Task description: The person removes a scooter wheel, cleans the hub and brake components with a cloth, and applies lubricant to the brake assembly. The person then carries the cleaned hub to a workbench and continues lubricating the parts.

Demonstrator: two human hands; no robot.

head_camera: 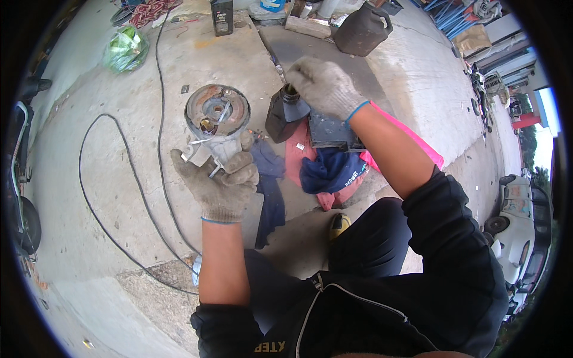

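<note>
My left hand [219, 188], in a soiled knit glove, grips the grey cast arm of a metal housing from below. At the housing's far end is a round, rust-stained plate [235, 112] with a central hole, resembling a drum brake assembly. A thin pale strip lies across the plate. My right hand [324, 85], gloved too, is curled just above and beside the mouth of a dark plastic bottle [284, 114]. Its fingertips are hidden, so whether it holds something cannot be told. The bottle stands slightly tilted in view, its neck uncapped.
Beside the bottle, a dark flat box [333, 129] sits by pink and navy cloths [329, 170]. A black cable [159, 89] loops over the concrete at left. Farther off are a dark jerrycan [362, 31], another bottle [222, 18] and a bag of greens [126, 48].
</note>
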